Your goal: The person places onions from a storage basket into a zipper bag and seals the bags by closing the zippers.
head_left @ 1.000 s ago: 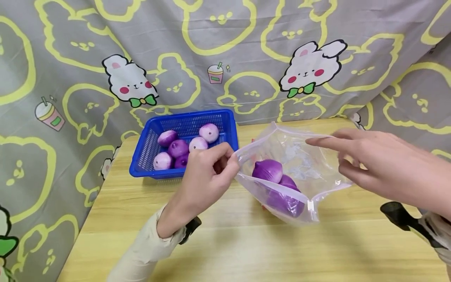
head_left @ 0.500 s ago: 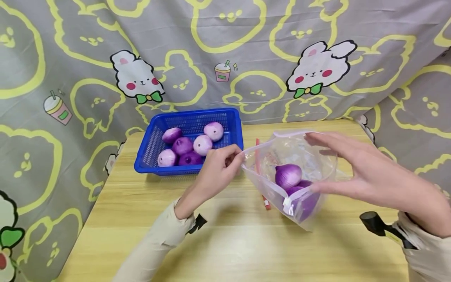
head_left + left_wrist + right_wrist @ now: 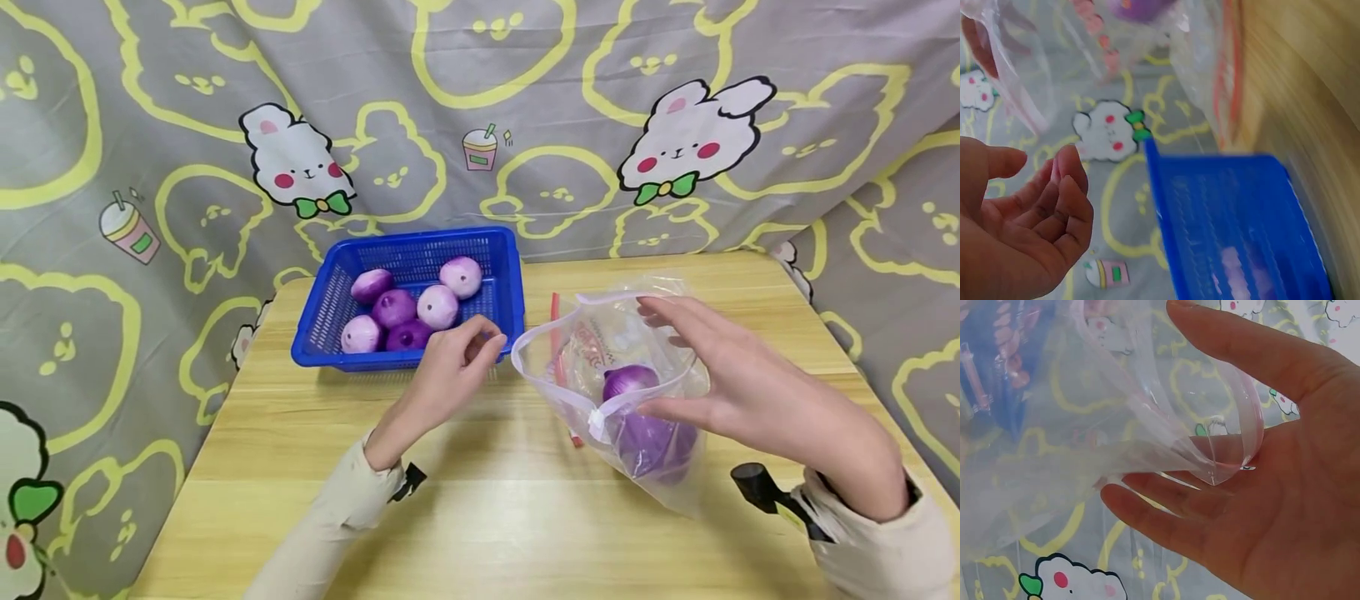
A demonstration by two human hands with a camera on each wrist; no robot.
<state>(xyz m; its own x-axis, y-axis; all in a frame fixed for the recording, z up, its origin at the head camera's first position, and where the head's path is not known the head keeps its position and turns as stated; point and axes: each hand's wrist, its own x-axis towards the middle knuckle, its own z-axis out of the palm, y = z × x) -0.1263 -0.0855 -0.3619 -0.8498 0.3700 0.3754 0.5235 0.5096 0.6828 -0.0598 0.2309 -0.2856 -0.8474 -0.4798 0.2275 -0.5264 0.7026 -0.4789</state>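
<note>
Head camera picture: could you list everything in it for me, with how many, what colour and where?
Onions in the basket: six visible, purple and whitish, in a cluster
Onions in the bag: at least two, purple, partly seen through plastic
Bag: one, clear, right of the basket
Slider: one, white, at the bag's near rim
Red strip: one, red, on the table, partly behind the bag
Basket: one, blue, far left on the table
Table: one, light wood, beneath everything
Cloth: at least one, grey with cartoons, behind and beside the table
Sleeves: two, cream, on the forearms
Wrist attachments: two, black, near the cuffs
Left hand: one, by the basket
Right hand: one, at the bag's mouth
</note>
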